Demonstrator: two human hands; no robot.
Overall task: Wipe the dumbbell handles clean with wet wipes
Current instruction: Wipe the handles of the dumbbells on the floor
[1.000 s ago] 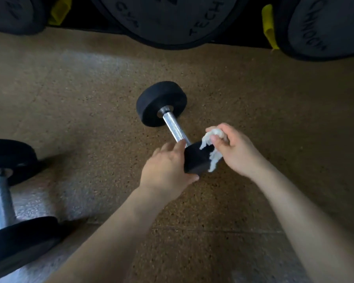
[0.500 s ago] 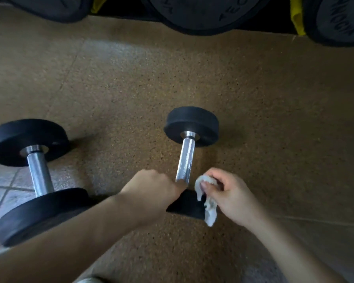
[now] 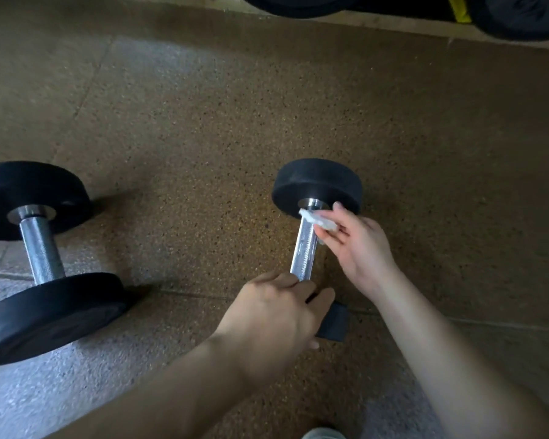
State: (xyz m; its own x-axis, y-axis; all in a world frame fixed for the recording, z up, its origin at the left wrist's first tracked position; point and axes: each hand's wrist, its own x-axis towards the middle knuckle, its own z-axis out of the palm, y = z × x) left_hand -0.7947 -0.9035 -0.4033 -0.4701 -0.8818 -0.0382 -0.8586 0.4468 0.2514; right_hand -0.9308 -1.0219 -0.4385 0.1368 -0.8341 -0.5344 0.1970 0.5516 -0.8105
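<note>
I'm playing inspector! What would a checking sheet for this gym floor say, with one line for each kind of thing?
Surface: speckled brown rubber floor, with a paler grey patch at the lower left.
Job's things: small dumbbell lying on the floor; white wet wipe against the far end of its chrome handle, beside the far head.
Clutter: bigger dumbbell lying to the left, with no hand on it.
Hands: left hand grips the small dumbbell's near end; right hand pinches the wet wipe.
Cables: nothing seen.
Surroundings: black weight plates and a yellow piece along the top edge.
</note>
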